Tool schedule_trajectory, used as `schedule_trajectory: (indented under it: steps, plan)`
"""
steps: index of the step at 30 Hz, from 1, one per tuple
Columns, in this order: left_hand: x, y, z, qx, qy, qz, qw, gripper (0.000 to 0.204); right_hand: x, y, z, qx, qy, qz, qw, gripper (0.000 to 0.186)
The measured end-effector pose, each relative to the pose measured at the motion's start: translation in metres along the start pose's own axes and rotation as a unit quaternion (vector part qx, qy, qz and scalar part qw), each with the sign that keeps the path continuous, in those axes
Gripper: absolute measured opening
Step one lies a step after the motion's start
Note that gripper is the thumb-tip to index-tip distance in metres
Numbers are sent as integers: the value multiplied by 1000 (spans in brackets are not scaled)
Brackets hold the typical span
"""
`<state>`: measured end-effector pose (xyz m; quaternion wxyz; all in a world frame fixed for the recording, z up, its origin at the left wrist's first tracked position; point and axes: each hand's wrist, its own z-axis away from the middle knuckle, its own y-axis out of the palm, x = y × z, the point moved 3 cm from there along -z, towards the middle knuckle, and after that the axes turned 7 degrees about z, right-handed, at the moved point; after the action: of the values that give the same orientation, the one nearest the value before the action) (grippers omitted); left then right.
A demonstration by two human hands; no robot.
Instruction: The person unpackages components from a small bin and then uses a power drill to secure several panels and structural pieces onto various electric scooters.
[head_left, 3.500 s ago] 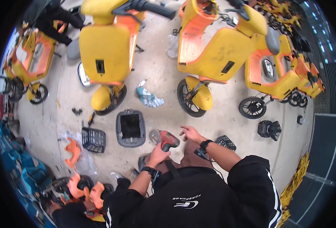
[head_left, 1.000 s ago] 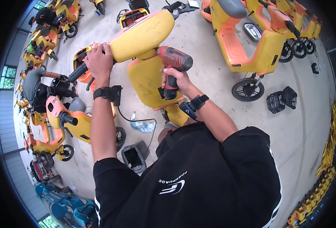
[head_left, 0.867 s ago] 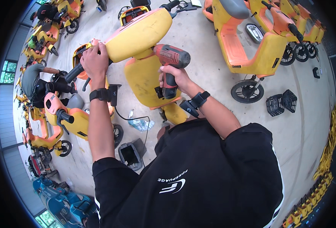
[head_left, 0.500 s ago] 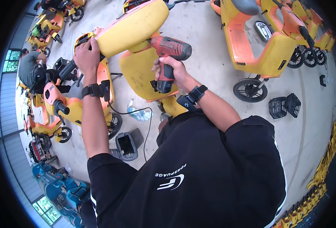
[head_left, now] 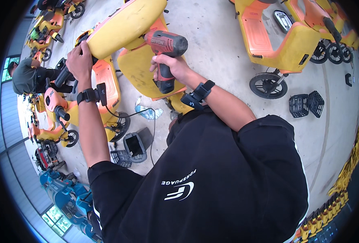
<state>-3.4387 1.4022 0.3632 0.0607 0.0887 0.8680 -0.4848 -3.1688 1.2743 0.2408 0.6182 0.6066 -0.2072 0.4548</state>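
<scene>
My left hand is closed on the left end of a yellow scooter's handlebar, beside the black grip and the yellow handlebar housing. My right hand is wrapped around the handle of a red-and-black cordless power tool. The tool is held level, its nose at the underside of the housing, above the scooter's yellow front panel; the tip itself is hidden. Both wrists wear black strapped devices, with a cable hanging from the left one.
Yellow-orange scooters stand right and left. A co-worker in a grey shirt bends among those at left. Black baskets and a grey open case lie on the floor. Blue scooters stand at lower left.
Earlier the tool was low before me; it was then raised to the handlebar. Over the last second, handlebar, hands and tool have shifted left and up in the view.
</scene>
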Motion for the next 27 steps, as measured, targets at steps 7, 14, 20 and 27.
schedule_trajectory:
  steps: [7,14,20,27]
  plan:
    - [-1,-1,1,-5,25,6,1000,48,14,-5,-1,33,-22,89,995,23]
    - [1,1,1,-13,19,3,1000,47,16,-8,-3,48,34,-81,995,27]
    - [4,0,0,-13,18,-9,1000,45,14,-4,-5,29,42,-103,993,30]
    - [9,4,2,-13,33,11,999,43,11,-3,-3,31,72,-160,984,31]
